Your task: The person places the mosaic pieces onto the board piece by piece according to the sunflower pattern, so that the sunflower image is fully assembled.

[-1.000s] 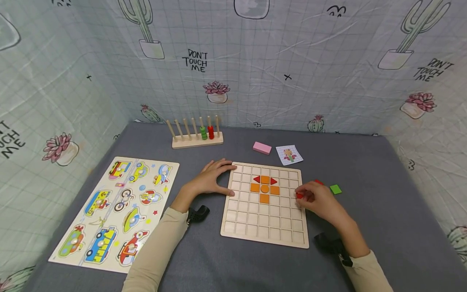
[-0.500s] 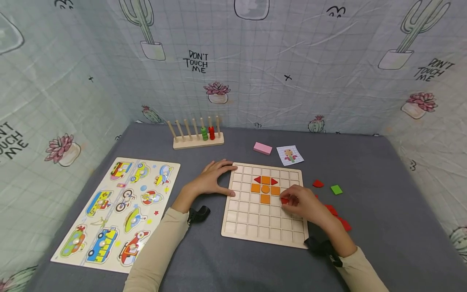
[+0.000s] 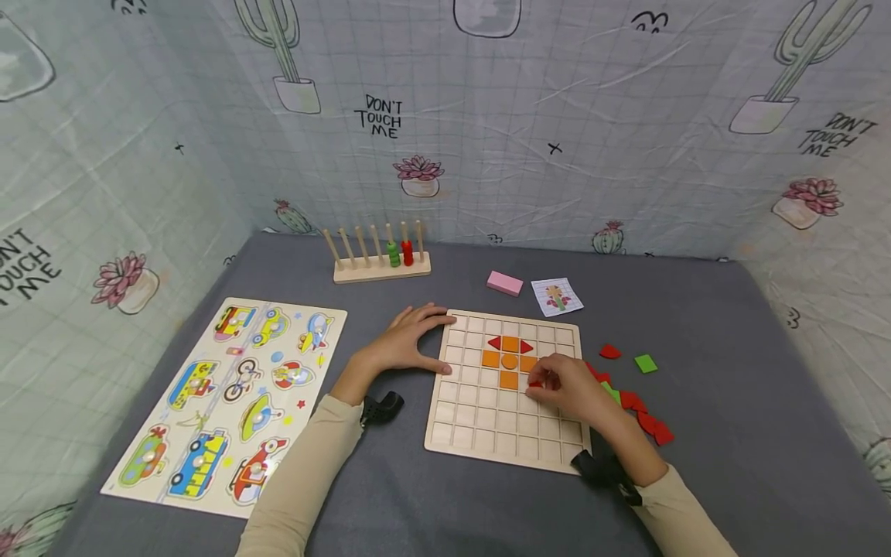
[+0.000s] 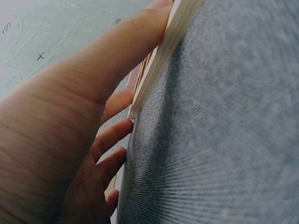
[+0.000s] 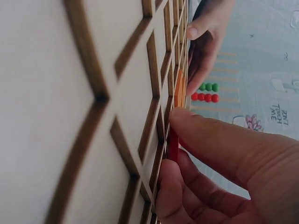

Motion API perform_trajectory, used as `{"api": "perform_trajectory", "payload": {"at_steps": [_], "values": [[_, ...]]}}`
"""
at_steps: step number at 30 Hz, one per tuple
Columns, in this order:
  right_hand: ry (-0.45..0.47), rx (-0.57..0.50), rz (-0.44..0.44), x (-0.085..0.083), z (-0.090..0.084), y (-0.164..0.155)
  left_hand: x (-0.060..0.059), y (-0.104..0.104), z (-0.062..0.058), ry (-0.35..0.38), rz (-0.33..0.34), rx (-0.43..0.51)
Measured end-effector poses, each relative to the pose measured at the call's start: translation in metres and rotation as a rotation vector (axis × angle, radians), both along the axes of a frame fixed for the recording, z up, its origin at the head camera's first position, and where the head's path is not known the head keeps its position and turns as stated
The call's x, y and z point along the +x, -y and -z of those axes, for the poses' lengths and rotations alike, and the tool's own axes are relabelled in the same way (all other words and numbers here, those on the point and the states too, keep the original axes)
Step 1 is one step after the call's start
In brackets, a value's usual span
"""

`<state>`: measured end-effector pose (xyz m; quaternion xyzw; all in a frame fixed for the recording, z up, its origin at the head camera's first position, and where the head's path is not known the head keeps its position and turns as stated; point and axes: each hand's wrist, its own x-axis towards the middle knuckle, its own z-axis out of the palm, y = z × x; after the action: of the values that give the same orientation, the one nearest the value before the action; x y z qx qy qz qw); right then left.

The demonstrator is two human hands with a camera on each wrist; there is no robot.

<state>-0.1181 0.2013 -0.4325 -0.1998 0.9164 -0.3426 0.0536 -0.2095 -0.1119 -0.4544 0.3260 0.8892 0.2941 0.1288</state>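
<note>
A wooden grid board (image 3: 480, 425) lies on the table, with orange square tiles (image 3: 510, 380), an orange round piece (image 3: 510, 361) and two red triangles (image 3: 495, 343) set in its upper cells. My left hand (image 3: 407, 340) rests at the board's left edge, thumb and index finger spread along the rim and touching it. Between thumb and fingers my right hand (image 3: 572, 388) pinches a small red tile (image 5: 173, 145), low over the cells just right of the lowest orange square. The fingers hide much of the red tile's outline.
Loose red tiles (image 3: 647, 422) and green tiles (image 3: 646, 363) lie right of the board, partly behind the right forearm. Beyond the board are a pink block (image 3: 504, 283) and a pattern card (image 3: 557, 297). A peg stand (image 3: 381, 271) and a vehicle puzzle (image 3: 230, 418) stand leftward.
My right hand has carried the red tile leftward from the board's right edge to near the orange tiles, then slightly down. The left hand stays at the left edge.
</note>
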Motion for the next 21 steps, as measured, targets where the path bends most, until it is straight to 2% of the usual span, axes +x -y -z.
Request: {"api": "perform_trajectory", "payload": {"at_steps": [7,13,21], "values": [[0.019,0.006,0.013,-0.0007,-0.0014,0.0025,0.0014,-0.0007,-0.0017,0.008,0.0,0.009],[0.037,-0.02,-0.011,-0.0021,-0.0014,0.0024,0.0007,-0.001,-0.0021,0.006,0.003,0.005],[-0.002,-0.065,-0.054,-0.0037,0.0016,0.0036,0.0,-0.0007,-0.0024,0.014,-0.002,0.007]]}}
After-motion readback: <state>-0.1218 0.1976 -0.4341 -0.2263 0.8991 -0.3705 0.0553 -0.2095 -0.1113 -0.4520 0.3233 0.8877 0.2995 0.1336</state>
